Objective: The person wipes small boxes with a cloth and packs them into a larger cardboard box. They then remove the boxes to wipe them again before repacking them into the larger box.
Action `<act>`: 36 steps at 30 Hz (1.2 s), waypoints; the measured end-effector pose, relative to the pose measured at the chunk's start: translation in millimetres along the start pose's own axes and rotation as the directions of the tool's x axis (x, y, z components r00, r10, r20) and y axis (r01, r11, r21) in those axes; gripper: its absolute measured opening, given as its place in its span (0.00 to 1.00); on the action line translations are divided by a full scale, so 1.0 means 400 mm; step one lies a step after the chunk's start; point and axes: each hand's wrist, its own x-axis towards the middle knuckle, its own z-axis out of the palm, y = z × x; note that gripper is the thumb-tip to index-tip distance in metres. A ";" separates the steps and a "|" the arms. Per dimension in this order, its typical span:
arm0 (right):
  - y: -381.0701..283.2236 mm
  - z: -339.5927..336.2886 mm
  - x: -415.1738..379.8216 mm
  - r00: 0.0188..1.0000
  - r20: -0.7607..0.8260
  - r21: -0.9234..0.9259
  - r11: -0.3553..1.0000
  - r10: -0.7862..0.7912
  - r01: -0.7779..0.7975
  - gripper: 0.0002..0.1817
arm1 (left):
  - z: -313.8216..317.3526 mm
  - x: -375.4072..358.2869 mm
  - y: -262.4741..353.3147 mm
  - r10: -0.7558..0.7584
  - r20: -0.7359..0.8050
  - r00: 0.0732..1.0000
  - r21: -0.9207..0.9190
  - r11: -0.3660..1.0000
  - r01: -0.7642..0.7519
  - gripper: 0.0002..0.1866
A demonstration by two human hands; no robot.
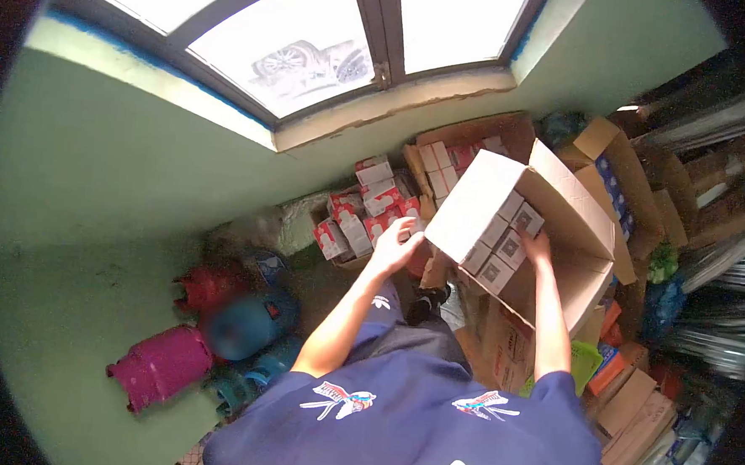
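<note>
A large cardboard carton (572,197) stands tilted in front of me with its flaps up. Inside, small white boxes (494,272) with dark printed squares are stacked against its left side. My right hand (537,247) reaches into the carton, its fingers closed at the edge of the upper right small box (526,219). Just outside the carton's left corner is my left hand (398,249), fingers apart and holding nothing. Behind it sit several red-and-white boxes (380,197) in a pile.
Pink gas cylinder (162,366) and blue gas cylinder (245,325) lie at the left by the green wall. Another open carton (513,129) stands under the window. Cardboard pieces, a green crate (583,366) and plastic-wrapped goods (722,310) crowd the right side.
</note>
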 end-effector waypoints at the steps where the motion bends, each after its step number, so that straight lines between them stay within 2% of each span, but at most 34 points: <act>1: -0.009 -0.012 -0.028 0.998 -0.035 -0.112 0.993 -0.046 0.041 0.46 | -0.037 0.015 -0.033 -0.032 -0.028 0.999 0.002 0.999 0.032 0.32; 2: -0.029 -0.015 -0.074 0.990 -0.124 -0.114 0.992 -0.071 0.057 0.43 | -0.057 0.052 -0.145 -0.038 -0.077 0.996 0.090 0.995 0.044 0.32; 3: -0.063 -0.015 -0.133 0.972 -0.215 -0.118 0.990 -0.095 0.071 0.41 | -0.084 0.074 -0.192 -0.088 -0.103 0.991 0.132 0.986 0.101 0.31; 5: -0.221 -0.036 -0.288 0.965 -0.209 -0.076 0.987 -0.157 0.144 0.37 | -0.131 0.136 -0.310 -0.167 -0.108 0.980 0.294 0.936 0.192 0.31; 6: -0.283 -0.031 -0.355 0.967 -0.235 -0.089 0.993 -0.095 0.075 0.31 | -0.146 0.170 -0.381 -0.161 -0.116 0.980 0.376 0.906 0.193 0.32; 7: -0.314 -0.021 -0.405 0.959 -0.235 0.044 0.984 -0.156 0.171 0.28 | -0.157 0.205 -0.429 -0.183 -0.129 0.975 0.425 0.878 0.221 0.32; 8: -0.327 -0.007 -0.446 0.940 -0.262 -0.013 0.975 -0.218 0.222 0.25 | -0.163 0.234 -0.467 -0.205 -0.141 0.969 0.472 0.846 0.248 0.32; 9: -0.330 0.011 -0.481 0.934 -0.272 -0.134 0.970 -0.231 0.201 0.20 | -0.167 0.261 -0.497 -0.266 -0.126 0.956 0.437 0.850 0.294 0.33; 10: -0.319 0.027 -0.511 0.940 -0.256 -0.248 0.955 -0.227 0.163 0.20 | -0.167 0.304 -0.521 -0.318 -0.114 0.941 0.399 0.853 0.337 0.34; 11: -0.319 0.040 -0.532 0.948 -0.243 -0.333 0.936 -0.204 0.116 0.20 | -0.159 0.343 -0.551 -0.310 -0.133 0.941 0.485 0.808 0.335 0.37; 12: -0.316 0.060 -0.543 0.958 -0.247 -0.340 0.939 -0.149 0.058 0.20 | -0.149 0.381 -0.576 -0.379 -0.112 0.919 0.489 0.784 0.383 0.39; 15: -0.269 0.099 -0.549 0.955 -0.277 -0.302 0.953 -0.107 0.019 0.22 | -0.092 0.479 -0.600 -0.384 -0.109 0.917 0.487 0.783 0.386 0.43; 17: -0.261 0.115 -0.551 0.942 -0.306 -0.312 0.949 -0.137 0.036 0.22 | -0.054 0.541 -0.624 -0.280 -0.070 0.958 0.493 0.825 0.277 0.46; 18: -0.255 0.118 -0.552 0.944 -0.304 -0.321 0.947 -0.129 0.026 0.22 | -0.034 0.574 -0.659 -0.290 -0.061 0.955 0.489 0.826 0.282 0.46; 20: -0.238 0.116 -0.557 0.948 -0.303 -0.288 0.958 -0.098 0.007 0.22 | 0.014 0.635 -0.738 -0.110 -0.021 0.994 0.603 0.791 0.100 0.48; 24: -0.252 0.117 -0.547 0.945 -0.325 -0.245 0.968 -0.037 -0.047 0.23 | 0.054 0.744 -0.741 -0.235 0.026 0.972 0.635 0.755 0.166 0.49; 26: -0.275 0.121 -0.532 0.937 -0.348 -0.243 0.967 -0.019 -0.071 0.23 | 0.049 0.789 -0.765 -0.431 0.138 0.892 0.677 0.698 0.232 0.49; 27: -0.283 0.120 -0.531 0.930 -0.368 -0.230 0.969 -0.004 -0.087 0.23 | 0.045 0.805 -0.761 -0.479 0.156 0.864 0.721 0.653 0.231 0.50; 30: -0.271 0.118 -0.524 0.918 -0.385 -0.255 0.967 -0.090 -0.012 0.23 | 0.062 0.817 -0.900 -0.392 0.158 0.907 0.707 0.686 0.173 0.53; 31: -0.276 0.117 -0.523 0.922 -0.384 -0.250 0.967 -0.058 -0.043 0.23 | 0.053 0.821 -0.883 -0.372 0.149 0.916 0.703 0.691 0.167 0.53; 33: -0.279 0.119 -0.525 0.914 -0.398 -0.250 0.968 -0.075 -0.029 0.23 | 0.036 0.782 -0.861 -0.259 0.181 0.949 0.759 0.650 0.033 0.56; 34: -0.275 0.118 -0.521 0.913 -0.400 -0.257 0.966 -0.081 -0.027 0.24 | 0.031 0.779 -0.841 -0.236 0.175 0.956 0.756 0.655 0.023 0.56; 36: -0.262 0.123 -0.523 0.898 -0.425 -0.258 0.966 -0.114 0.001 0.24 | 0.006 0.769 -0.774 -0.329 0.194 0.924 0.650 0.749 0.130 0.57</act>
